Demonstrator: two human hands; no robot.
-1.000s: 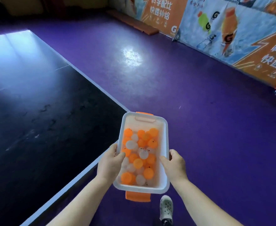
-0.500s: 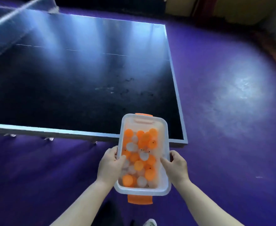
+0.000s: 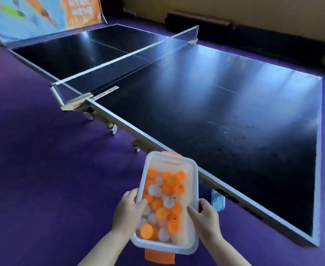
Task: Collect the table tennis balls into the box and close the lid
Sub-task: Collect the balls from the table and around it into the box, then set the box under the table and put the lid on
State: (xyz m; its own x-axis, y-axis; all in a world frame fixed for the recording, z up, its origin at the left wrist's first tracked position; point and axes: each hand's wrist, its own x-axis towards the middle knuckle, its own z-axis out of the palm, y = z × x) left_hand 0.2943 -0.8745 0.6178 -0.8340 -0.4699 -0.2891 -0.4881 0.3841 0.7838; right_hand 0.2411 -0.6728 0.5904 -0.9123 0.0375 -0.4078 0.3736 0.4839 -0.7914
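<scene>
I carry a clear plastic box (image 3: 193, 181) with orange latches in front of me, over the purple floor beside the table's long edge. Several orange and white table tennis balls (image 3: 165, 204) fill it. No lid is on it. My left hand (image 3: 128, 212) grips the box's left rim, thumb over the edge. On the other side, my right hand (image 3: 205, 217) grips the right rim the same way.
A black table tennis table (image 3: 215, 104) with its net (image 3: 123, 66) stretches ahead and to the right; its wheeled legs (image 3: 112, 128) stand on the purple floor (image 3: 42, 169). A printed banner (image 3: 42, 14) stands at the far left, a dark low barrier at the back.
My view has swung left along the table, so the net and the banner now show. Both hands keep the same hold on the box.
</scene>
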